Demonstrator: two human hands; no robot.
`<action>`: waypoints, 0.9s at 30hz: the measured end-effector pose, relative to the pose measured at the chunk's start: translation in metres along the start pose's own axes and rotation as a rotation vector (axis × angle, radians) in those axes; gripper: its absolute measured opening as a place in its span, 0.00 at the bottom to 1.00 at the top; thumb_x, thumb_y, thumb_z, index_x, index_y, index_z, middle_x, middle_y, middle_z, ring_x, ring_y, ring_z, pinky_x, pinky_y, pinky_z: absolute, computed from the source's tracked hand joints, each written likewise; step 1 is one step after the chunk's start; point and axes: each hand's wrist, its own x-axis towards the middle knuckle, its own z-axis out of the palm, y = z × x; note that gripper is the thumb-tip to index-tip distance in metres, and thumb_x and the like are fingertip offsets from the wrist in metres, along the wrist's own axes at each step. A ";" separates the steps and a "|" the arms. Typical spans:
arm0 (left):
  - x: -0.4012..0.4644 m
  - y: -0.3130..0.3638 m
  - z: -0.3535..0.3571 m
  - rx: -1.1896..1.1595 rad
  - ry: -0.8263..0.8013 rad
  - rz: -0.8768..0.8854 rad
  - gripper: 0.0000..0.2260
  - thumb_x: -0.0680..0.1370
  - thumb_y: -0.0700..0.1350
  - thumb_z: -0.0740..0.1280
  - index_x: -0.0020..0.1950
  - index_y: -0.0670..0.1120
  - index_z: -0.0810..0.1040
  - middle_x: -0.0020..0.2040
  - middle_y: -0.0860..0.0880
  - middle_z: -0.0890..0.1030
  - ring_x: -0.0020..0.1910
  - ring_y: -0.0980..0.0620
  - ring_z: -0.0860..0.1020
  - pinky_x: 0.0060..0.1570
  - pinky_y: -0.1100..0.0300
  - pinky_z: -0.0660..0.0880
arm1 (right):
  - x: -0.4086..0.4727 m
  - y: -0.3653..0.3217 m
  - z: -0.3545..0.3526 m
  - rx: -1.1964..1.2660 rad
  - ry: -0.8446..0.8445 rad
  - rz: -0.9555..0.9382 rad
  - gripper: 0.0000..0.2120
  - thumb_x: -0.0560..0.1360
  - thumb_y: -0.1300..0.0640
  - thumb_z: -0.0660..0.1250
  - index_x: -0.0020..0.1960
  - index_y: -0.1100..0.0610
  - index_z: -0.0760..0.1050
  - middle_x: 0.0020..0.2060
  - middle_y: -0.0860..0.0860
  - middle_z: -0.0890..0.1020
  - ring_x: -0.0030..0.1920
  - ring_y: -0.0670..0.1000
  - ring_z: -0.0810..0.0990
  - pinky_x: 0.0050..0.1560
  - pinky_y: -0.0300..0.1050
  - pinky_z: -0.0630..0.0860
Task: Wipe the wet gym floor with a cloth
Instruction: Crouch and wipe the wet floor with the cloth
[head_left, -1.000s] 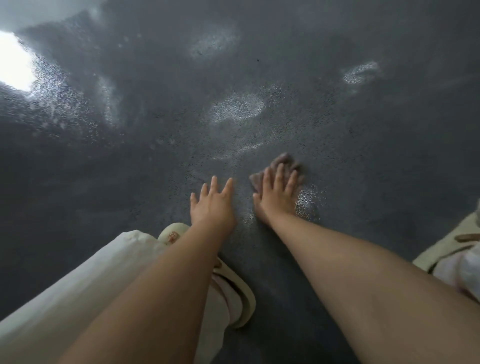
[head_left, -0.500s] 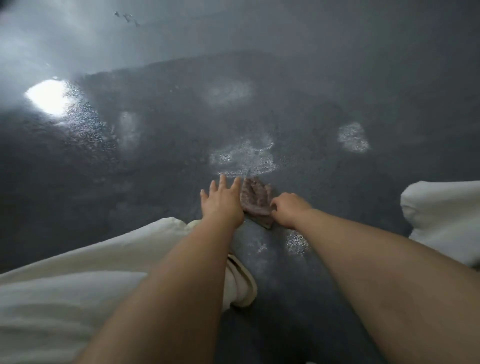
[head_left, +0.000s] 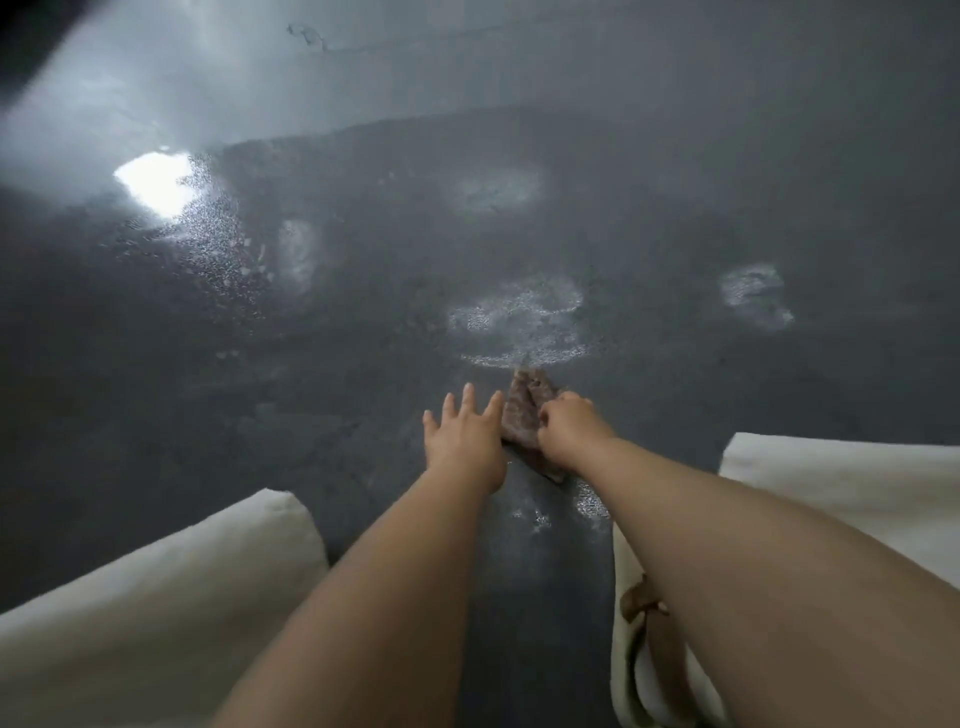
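Cloth (head_left: 525, 410) lies bunched on the dark floor (head_left: 260, 395), long axis running near-to-far, gripped by the right hand (head_left: 569, 428) with curled fingers, while the left hand (head_left: 464, 434), fingers spread and empty, touches its left edge.

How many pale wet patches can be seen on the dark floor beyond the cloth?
4, as far as glare allows: one just ahead of the cloth, one far right, one farther ahead, one left. More may hide in the reflection.
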 end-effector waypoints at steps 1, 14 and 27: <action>0.008 -0.004 0.003 0.006 -0.014 -0.001 0.38 0.77 0.45 0.66 0.78 0.53 0.43 0.78 0.46 0.42 0.77 0.43 0.45 0.74 0.44 0.48 | 0.009 -0.001 0.006 0.017 0.000 0.018 0.18 0.78 0.57 0.58 0.66 0.60 0.72 0.68 0.60 0.65 0.68 0.60 0.64 0.67 0.47 0.64; 0.092 -0.077 0.038 -0.097 -0.147 -0.094 0.38 0.78 0.42 0.64 0.78 0.55 0.41 0.78 0.45 0.40 0.76 0.41 0.44 0.74 0.45 0.47 | 0.077 -0.007 0.087 -0.171 0.063 0.132 0.31 0.81 0.41 0.46 0.77 0.51 0.36 0.75 0.58 0.34 0.74 0.63 0.34 0.73 0.57 0.36; 0.106 -0.128 0.059 -0.198 -0.215 -0.264 0.47 0.75 0.53 0.69 0.76 0.54 0.34 0.76 0.41 0.34 0.75 0.37 0.41 0.73 0.43 0.49 | 0.167 -0.022 0.056 -0.232 0.240 0.170 0.38 0.74 0.31 0.49 0.77 0.44 0.40 0.76 0.57 0.37 0.74 0.63 0.35 0.70 0.65 0.36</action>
